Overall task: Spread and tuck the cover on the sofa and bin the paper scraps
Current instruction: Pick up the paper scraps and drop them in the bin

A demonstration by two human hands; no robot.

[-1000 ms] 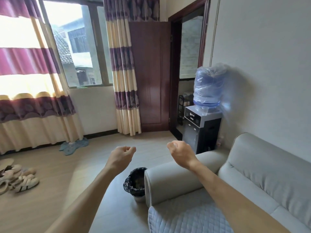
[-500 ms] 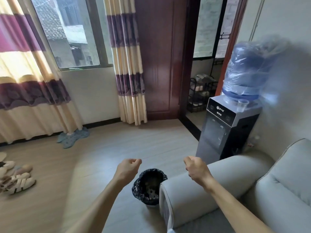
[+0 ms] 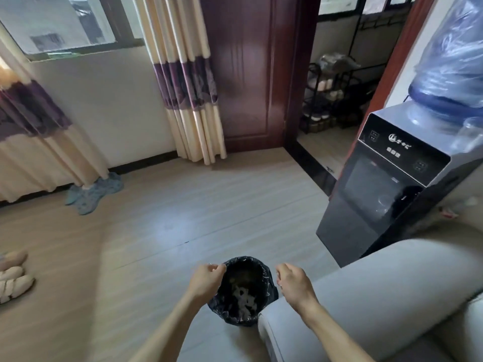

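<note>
A small bin [image 3: 266, 276] lined with a black bag stands on the floor against the end of the grey sofa armrest [image 3: 379, 280]. White paper scraps [image 3: 244, 300] lie inside it. My left hand [image 3: 206, 279] hovers at the bin's left rim with its fingers curled shut, and a tiny pale speck shows at the fingertips. My right hand [image 3: 294, 282] hangs at the bin's right rim, over the armrest end, also curled shut. What either fist holds is hidden. The sofa cover is out of view.
A dark water dispenser [image 3: 386, 189] with a blue bottle stands right of the bin, beside the sofa. An open doorway [image 3: 337, 74] lies behind it. Sandals [image 3: 13, 278] sit at the left edge, and a blue cloth [image 3: 94, 190] lies under the curtains. Bare wooden floor stretches ahead.
I have moved forward and looked down, so the bin is now directly under my hands. Both fists dropped from above the armrest to the bin's rim. The quilted cover left the view.
</note>
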